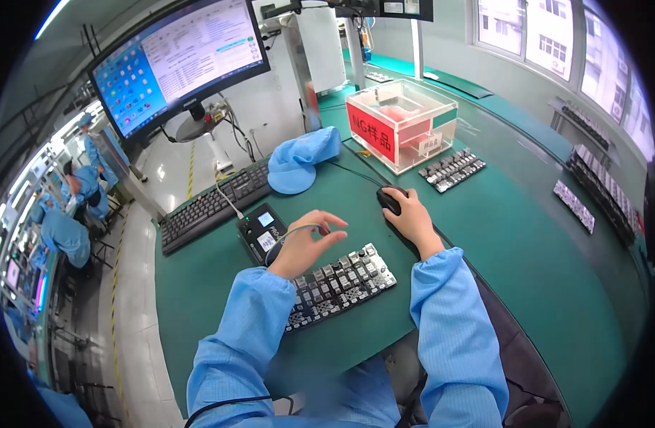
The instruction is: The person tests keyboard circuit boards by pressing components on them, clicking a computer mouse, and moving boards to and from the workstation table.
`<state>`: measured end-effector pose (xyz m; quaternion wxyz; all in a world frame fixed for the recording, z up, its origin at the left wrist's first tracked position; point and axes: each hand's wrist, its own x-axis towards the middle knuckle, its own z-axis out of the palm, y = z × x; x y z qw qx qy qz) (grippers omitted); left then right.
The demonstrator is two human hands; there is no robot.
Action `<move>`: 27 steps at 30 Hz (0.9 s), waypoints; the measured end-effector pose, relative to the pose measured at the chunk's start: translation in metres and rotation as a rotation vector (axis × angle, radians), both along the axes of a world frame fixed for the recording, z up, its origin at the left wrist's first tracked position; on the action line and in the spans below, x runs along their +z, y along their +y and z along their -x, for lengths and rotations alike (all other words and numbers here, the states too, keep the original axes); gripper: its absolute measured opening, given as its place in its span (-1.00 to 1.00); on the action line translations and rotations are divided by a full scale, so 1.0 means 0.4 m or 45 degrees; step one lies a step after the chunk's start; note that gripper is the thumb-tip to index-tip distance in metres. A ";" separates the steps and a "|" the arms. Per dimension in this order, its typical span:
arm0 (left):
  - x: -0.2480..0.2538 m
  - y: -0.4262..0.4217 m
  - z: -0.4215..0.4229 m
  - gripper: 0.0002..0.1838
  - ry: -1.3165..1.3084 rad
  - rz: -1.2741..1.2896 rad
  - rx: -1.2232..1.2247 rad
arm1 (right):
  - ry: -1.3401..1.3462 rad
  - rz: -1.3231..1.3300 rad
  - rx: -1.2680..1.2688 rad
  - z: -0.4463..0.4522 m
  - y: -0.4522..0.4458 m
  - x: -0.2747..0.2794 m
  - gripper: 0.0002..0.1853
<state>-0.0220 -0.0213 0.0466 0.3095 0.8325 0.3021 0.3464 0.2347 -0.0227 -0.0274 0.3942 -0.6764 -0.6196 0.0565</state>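
Black-and-silver rectangular panel of small circuit modules [342, 285] lies on the green worktop [220, 307], before both hands

The panel sits at a slant between the blue-sleeved forearms, its left end partly behind the left sleeve [238, 335]. The left hand [299, 246] is raised over the panel's far left edge, next to a black box-shaped device with a small lit screen and a white code label [262, 232]. Its grip is loosely curled, with some fingers spread; a thin cable [296, 229] passes by this hand, and whether the fingers pinch it cannot be told. The right hand [411, 217] is closed over a black computer mouse [389, 202], to the right of the panel's far end.

A white cable [230, 199] runs into the device. Beyond the device lies a long black keyboard [217, 203], with a crumpled light-blue cloth cap [302, 160] against its right end. Farther back stands a clear acrylic box with a red "NG样品" label [402, 128]; a second module panel [452, 170] lies just beside it. On the right are a narrow module strip [574, 207] and a long row of dark stacked panels [604, 189]. A black-framed monitor [181, 60], switched on, stands at the upper left, and people in blue workwear [63, 232] are at another bench on the far left.
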 end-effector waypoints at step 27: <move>-0.149 -0.012 -0.116 -0.78 0.214 -0.510 0.022 | -0.028 0.065 0.006 -0.001 0.004 0.005 -0.49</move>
